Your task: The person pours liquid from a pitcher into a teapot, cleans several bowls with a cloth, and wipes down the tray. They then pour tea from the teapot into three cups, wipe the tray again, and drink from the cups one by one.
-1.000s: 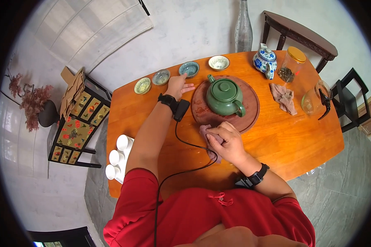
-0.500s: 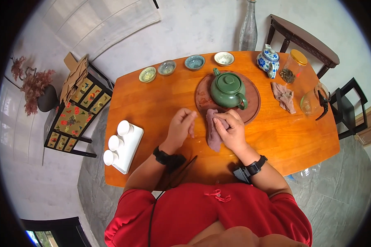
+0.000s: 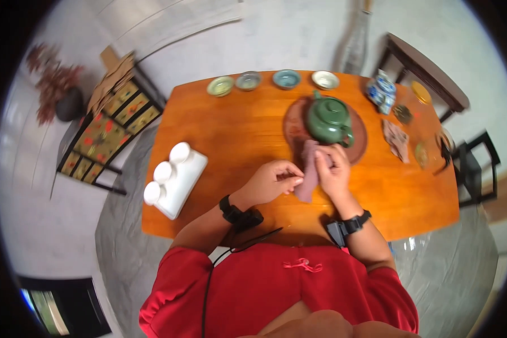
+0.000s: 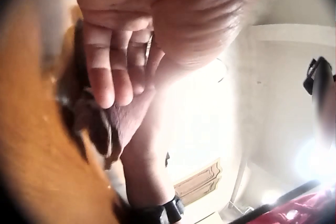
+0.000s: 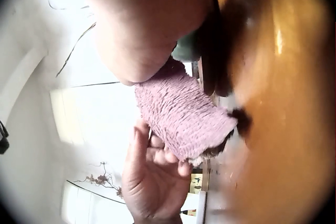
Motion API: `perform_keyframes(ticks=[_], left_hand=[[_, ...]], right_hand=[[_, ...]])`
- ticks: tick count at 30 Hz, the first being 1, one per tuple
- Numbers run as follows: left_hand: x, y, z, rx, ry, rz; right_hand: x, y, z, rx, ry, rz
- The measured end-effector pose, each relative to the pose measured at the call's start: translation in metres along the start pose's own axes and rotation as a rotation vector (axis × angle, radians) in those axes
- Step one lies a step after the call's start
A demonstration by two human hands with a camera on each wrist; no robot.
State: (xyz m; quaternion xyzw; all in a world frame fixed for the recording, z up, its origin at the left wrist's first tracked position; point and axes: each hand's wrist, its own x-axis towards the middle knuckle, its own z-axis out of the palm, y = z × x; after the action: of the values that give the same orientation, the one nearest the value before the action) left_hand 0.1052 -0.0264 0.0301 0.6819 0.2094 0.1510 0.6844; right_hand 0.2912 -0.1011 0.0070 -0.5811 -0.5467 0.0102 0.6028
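Left fingers (image 4: 104, 85) released (head view hides the palm (image 4: 197, 29)), right fingers (image 3: 339, 155) grasping cloth (image 5: 181, 113)

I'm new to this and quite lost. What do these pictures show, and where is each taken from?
There is no robot: these are a person's bare hands. The wide picture comes from a camera on the head; the close ones come from cameras on the left and right wrists. On the wooden table are a green teapot on a round board, four small bowls and three white cups. The right hand holds a pink cloth; the left hand is close by, perhaps touching it.
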Motion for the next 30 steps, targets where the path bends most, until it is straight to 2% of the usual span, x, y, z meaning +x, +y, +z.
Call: perform_keyframes(ticks=[2, 3, 5, 7, 8, 10, 11, 12, 14, 15, 17, 20, 22, 23, 28, 30], left_hand=[[-0.028, 0.02, -0.01, 0.221, 0.028, 0.175], [-0.046, 0.034, -0.016, 0.225, 0.073, 0.172], [-0.088, 0.06, -0.034, 0.62, 0.132, 0.34], [-0.135, 0.058, -0.05, 0.408, 0.43, 0.211], [-0.159, 0.062, -0.055, 0.248, 0.643, 0.126], [-0.203, 0.035, -0.096, 0.305, 0.969, 0.24], [-0.215, 0.03, -0.106, 0.328, 1.217, 0.211], [-0.236, 0.013, -0.125, 0.349, 1.339, 0.217], [-0.265, -0.014, -0.143, 0.721, 1.525, 0.012], [-0.271, -0.027, -0.146, 0.722, 1.529, 0.013], [-0.278, -0.051, -0.149, 0.606, 1.455, -0.2], [-0.269, -0.083, -0.151, 0.573, 1.397, -0.242], [-0.265, -0.087, -0.158, 0.603, 1.395, -0.241], [-0.26, -0.087, -0.158, 0.636, 1.392, -0.274], [-0.25, -0.088, -0.161, 0.829, 1.361, -0.302], [-0.242, -0.081, -0.156, 0.974, 1.412, -0.317]], right_hand=[[0.002, 0.0, 0.002, 0.033, 0.011, -0.016], [0.002, -0.002, 0.003, 0.039, 0.001, -0.022], [0.002, -0.005, 0.004, 0.066, -0.011, -0.024], [0.001, -0.004, 0.005, 0.084, -0.03, -0.013], [0.0, -0.005, 0.006, 0.078, -0.029, 0.009], [0.0, -0.007, 0.007, 0.085, -0.048, 0.007], [0.0, -0.007, 0.007, 0.08, -0.058, 0.015], [0.0, -0.007, 0.008, 0.073, -0.067, 0.022], [0.0, -0.01, 0.008, 0.083, -0.079, 0.036], [0.0, -0.01, 0.007, 0.026, -0.122, -0.007], [0.0, -0.009, 0.007, -0.03, -0.173, -0.05], [-0.003, -0.008, 0.012, 0.087, -0.153, -0.084], [-0.005, -0.006, 0.013, 0.381, -0.161, 0.141], [-0.007, -0.001, 0.011, 0.346, -0.172, 0.192], [-0.01, 0.011, 0.01, 0.463, -0.14, 0.315], [-0.009, 0.011, 0.01, 0.498, -0.124, 0.341]])
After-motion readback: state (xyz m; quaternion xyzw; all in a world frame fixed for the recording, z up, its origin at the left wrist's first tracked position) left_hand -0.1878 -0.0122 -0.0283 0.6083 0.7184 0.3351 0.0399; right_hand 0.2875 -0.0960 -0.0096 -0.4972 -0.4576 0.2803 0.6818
